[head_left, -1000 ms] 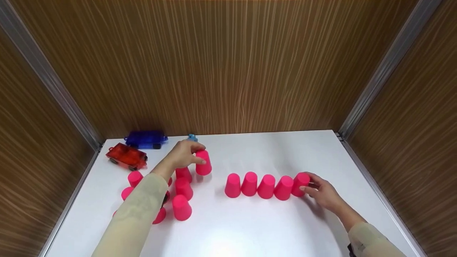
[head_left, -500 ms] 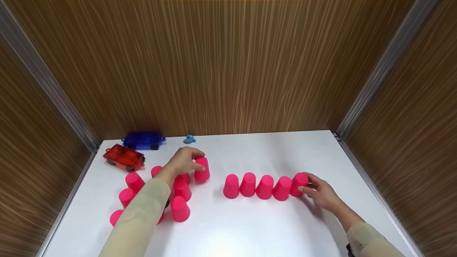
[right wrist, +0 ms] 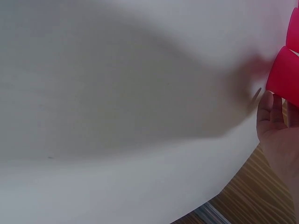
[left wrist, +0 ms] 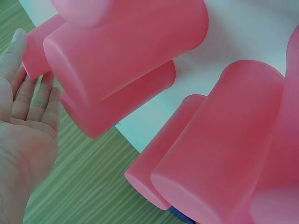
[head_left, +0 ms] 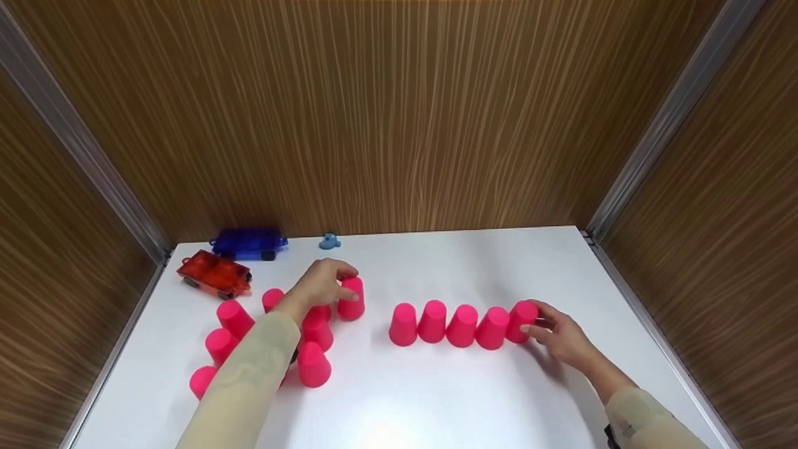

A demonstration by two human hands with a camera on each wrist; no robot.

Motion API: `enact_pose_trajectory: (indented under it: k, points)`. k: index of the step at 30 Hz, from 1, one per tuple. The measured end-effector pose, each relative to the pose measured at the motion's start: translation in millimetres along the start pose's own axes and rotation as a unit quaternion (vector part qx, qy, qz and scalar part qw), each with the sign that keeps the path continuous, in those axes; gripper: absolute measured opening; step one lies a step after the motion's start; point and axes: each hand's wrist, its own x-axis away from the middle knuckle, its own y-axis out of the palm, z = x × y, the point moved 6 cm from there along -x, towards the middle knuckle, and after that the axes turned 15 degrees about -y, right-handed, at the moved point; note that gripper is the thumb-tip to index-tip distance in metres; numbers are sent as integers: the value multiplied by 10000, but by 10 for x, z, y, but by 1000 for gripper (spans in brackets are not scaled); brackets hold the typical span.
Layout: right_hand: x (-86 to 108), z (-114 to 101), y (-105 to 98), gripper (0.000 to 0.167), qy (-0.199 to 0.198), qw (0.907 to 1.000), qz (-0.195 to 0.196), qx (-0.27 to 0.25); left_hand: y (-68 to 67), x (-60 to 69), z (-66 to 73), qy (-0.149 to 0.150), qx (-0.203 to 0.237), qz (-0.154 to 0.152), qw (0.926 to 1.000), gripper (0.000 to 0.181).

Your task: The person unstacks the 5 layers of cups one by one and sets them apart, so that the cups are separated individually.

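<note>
On the left of the head view my left hand (head_left: 319, 284) grips an upside-down pink cup (head_left: 351, 307) near its top, between thumb and fingers. The cup's base appears to be at the table surface. In the left wrist view, other cups partly hide the cup (left wrist: 38, 46) at that hand (left wrist: 28, 144). To the right, my right hand (head_left: 566, 342) holds the last cup (head_left: 522, 319) of a row of upside-down pink cups (head_left: 403, 325), thumb in front and fingers behind. The right wrist view shows that cup (right wrist: 286, 74) at the fingertips.
Several more upside-down pink cups (head_left: 314, 366) stand in rows around and under my left forearm, some hidden. A red toy wagon (head_left: 215, 273), a blue toy wagon (head_left: 249, 243) and a small blue toy (head_left: 329, 241) lie along the back left of the white table (head_left: 449, 399). Wood-grain panels enclose the table.
My left hand has lowered its cup and brought it slightly nearer, beside the cups on the left. The right hand stays on its cup. The whole head view has shifted a little.
</note>
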Motion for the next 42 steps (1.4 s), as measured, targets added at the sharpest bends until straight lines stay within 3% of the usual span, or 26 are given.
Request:
enact_pose_trajectory:
  k: [26, 30, 36, 42]
  points:
    - [-38, -58, 37, 65, -33, 10000, -29, -59, -7, 79, -37, 179, -188, 124, 9996, 65]
    - [-38, -42, 29, 66, 5, 10000, -55, -58, -59, 146, -12, 228, -82, 192, 9995, 67]
    - [-19, -27, 5, 67, -8, 10000, -6, -32, -150, 335, 174, 584, 322, 427, 9969, 67]
    - [-15, -6, 3, 68, 57, 10000, -19, 1, -66, 628, 407, 1026, 725, 710, 9895, 66]
